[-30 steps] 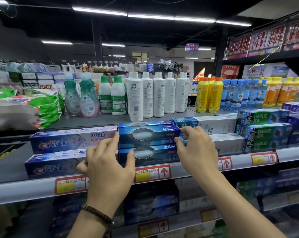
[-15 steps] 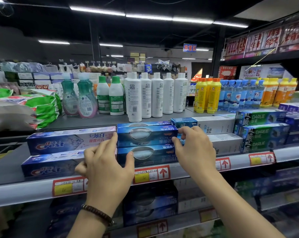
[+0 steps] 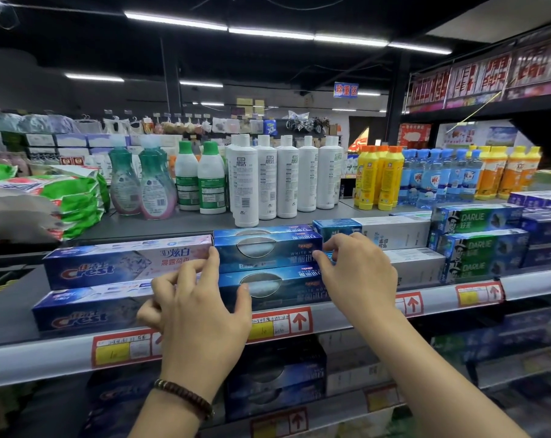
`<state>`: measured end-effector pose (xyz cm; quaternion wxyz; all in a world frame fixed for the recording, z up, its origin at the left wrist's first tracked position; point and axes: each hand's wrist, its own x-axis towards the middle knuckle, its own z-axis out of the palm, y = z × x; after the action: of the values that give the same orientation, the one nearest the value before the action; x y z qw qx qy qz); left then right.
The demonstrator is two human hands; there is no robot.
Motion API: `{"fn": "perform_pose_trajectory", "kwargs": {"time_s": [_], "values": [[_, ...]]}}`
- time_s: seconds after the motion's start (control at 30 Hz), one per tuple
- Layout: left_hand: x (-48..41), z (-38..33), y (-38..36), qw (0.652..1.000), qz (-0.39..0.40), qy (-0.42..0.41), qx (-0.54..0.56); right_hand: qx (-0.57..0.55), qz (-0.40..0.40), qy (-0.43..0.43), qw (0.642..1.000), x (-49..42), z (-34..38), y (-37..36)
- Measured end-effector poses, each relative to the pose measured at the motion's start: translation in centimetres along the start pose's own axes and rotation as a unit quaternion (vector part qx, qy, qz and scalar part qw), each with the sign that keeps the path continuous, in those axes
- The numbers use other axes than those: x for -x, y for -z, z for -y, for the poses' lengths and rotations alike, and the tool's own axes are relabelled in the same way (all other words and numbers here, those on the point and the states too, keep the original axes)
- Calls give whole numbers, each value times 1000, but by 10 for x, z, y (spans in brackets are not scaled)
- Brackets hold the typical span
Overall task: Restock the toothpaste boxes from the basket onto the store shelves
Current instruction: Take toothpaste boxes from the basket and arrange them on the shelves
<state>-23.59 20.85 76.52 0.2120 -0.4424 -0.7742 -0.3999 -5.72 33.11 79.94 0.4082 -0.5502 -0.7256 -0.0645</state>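
Note:
Two dark blue toothpaste boxes lie stacked on the shelf (image 3: 527,286), the upper one (image 3: 267,248) on the lower one (image 3: 283,289). My left hand (image 3: 198,308) is at their left end. Its index finger presses the upper box's end and its thumb touches the lower box's front. My right hand (image 3: 359,276) pinches the right end of the upper blue box with curled fingers and thumb. The basket is not in view.
Crest boxes (image 3: 116,263) are stacked just left of the blue ones, white and teal boxes (image 3: 394,232) just right, then green Darlie boxes (image 3: 482,241). Tall bottles (image 3: 267,181) stand on the top deck behind. More boxes fill the shelf below (image 3: 274,380).
Both hands stay at the ends of the blue stack and have barely moved. The left index finger has crept a little higher along the upper box's end.

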Motion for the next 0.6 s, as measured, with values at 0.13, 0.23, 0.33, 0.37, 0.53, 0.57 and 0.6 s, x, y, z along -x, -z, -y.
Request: {"fn": "perform_pose_trajectory", "kwargs": {"time_s": [0.13, 0.23, 0.33, 0.37, 0.53, 0.57, 0.6], "values": [[0, 1, 0, 1000, -1, -1, 4, 11, 0, 4, 1000, -2, -1, 0], [1, 1, 0, 1000, 2, -3, 3, 12, -3, 2, 1000, -2, -2, -1], [1, 1, 0, 1000, 4, -6, -1, 10, -6, 2, 1000, -2, -1, -2], [1, 1, 1, 1000, 3, -7, -1, 8, -7, 3, 1000, -2, -1, -2], [0, 4, 0, 1000, 1, -5, 1, -10, -6, 6, 1000, 0, -3, 1], [0, 4, 0, 1000, 1, -5, 2, -15, -5, 6, 1000, 1, -3, 1], [0, 3, 0, 1000, 1, -6, 3, -19, -4, 7, 1000, 2, -4, 1]]}}
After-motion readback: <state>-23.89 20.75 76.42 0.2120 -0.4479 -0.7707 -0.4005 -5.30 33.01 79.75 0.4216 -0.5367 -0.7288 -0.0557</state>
